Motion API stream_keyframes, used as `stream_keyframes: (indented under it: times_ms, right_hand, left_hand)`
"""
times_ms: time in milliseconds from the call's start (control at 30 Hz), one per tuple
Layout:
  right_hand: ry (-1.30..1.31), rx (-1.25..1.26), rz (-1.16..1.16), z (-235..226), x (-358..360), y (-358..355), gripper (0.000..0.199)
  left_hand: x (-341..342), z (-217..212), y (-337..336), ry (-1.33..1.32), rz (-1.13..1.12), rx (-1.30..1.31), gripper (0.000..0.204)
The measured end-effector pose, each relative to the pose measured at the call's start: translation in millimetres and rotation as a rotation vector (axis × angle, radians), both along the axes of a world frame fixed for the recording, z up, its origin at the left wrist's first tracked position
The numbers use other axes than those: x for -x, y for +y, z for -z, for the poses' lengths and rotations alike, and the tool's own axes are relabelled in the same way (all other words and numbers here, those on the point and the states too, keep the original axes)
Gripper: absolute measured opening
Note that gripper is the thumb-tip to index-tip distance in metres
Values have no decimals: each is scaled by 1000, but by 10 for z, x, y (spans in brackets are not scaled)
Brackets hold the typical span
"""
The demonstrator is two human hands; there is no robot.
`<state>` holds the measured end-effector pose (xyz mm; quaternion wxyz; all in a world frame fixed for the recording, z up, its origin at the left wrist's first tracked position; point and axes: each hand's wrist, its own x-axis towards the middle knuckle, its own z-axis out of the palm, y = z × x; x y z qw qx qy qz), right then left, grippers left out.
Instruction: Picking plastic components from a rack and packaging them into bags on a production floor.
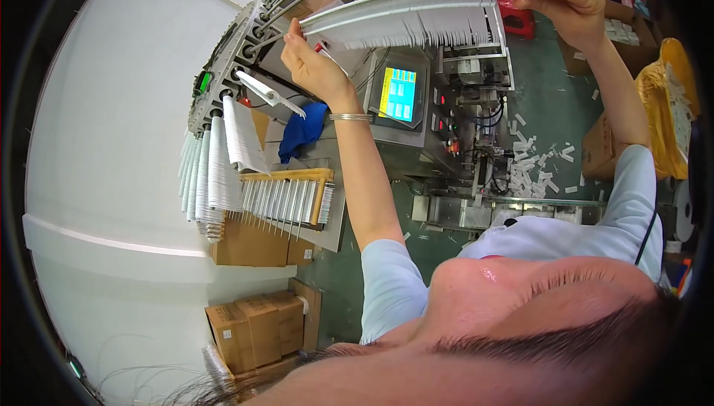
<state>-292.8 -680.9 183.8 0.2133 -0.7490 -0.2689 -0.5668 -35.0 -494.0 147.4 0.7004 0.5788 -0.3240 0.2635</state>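
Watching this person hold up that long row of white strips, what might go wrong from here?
The right hand grips one end of the row of white strips, with the left hand at the other; if either end dipped, strips might slide or bunch up. Loose white pieces litter the green floor beside the machine, so someone could slip there.

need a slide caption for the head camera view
Left hand and right hand hold a row of thin white pieces near a lit screen.

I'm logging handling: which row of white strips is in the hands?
The long row between the left hand and right hand; the hanging rows at the metal rack are untouched by either.
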Motion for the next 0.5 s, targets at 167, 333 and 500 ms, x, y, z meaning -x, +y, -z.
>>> stream_keyframes:
  times_ms: [167,333,500]
  right_hand:
    - [67,75,-12,-111,-99,31,10]
    - [80,139,-27,-128,-312,78,11]
    - [72,149,-59,-96,-593,131,10]
  left_hand:
    - [-24,-57,8,157,210,95,54]
    - [-141,-99,14,234,302,152,64]
    - [-236,-61,12,183,304,234,66]
